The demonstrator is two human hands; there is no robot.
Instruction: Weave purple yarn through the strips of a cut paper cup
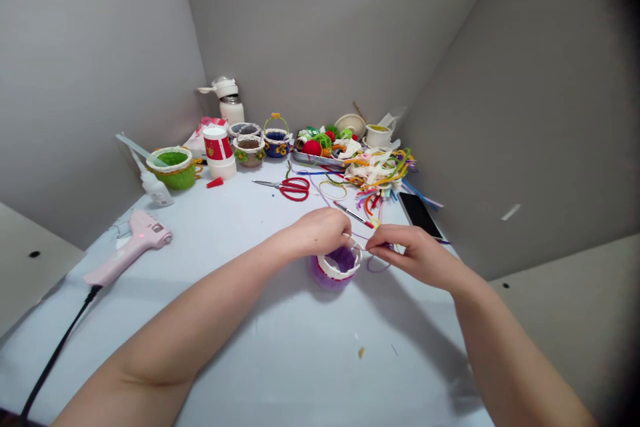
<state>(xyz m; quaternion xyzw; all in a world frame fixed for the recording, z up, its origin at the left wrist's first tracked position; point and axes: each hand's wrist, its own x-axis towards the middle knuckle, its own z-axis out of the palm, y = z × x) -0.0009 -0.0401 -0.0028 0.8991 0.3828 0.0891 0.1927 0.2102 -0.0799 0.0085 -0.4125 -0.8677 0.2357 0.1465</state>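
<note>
A small purple basket (333, 278) with a white rim and a red line below it stands on the table in front of me. My left hand (326, 232) is closed on its far rim, with the fingertips partly inside. Just to the right, my right hand (413, 250) pinches a thin purple yarn (379, 271) between thumb and fingers. The yarn runs to the basket's rim and loops below the right hand. Beyond the hands lie a pen (354, 214) and red-handled scissors (294, 188).
A pink glue gun (131, 243) with a black cord lies left, near a white bottle (156, 188) and green basket (175, 170). Several small baskets, a tray (320, 159) of yarn balls and a heap of colourful strips (380, 170) stand behind. A phone (420, 215) lies right.
</note>
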